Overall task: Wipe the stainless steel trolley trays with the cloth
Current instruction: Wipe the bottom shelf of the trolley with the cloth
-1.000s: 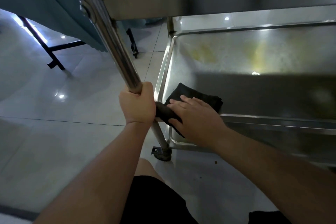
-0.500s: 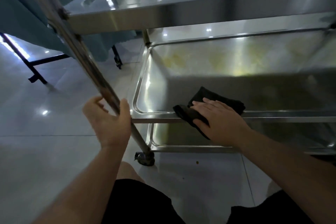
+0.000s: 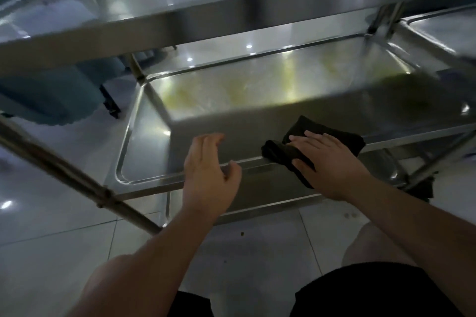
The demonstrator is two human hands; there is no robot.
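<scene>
My right hand (image 3: 332, 165) lies flat on the black cloth (image 3: 309, 147), fingers straight and spread, pressing it down over the near rim of the middle tray (image 3: 144, 136) of the stainless steel trolley. The cloth is folded; part of it lies on the tray floor beyond my fingertips, part drapes over the rim under my palm and hangs a little below it. My left hand (image 3: 208, 175) hovers just left of the cloth, above the same near rim, fingers loosely spread and slightly bent, thumb out to the right, holding nothing; I cannot tell whether it touches the rim. The tray floor shows yellowish smears toward its far side, with bright spots of reflected light across it. The top tray (image 3: 231, 20) runs across the upper part of the view, and a bottom tray (image 3: 257, 198) shows below my hands. A trolley leg (image 3: 64, 175) slants across the lower left. Beneath everything is a glossy tiled floor (image 3: 51, 239), and my black shorts (image 3: 360, 291) show at the bottom edge.
</scene>
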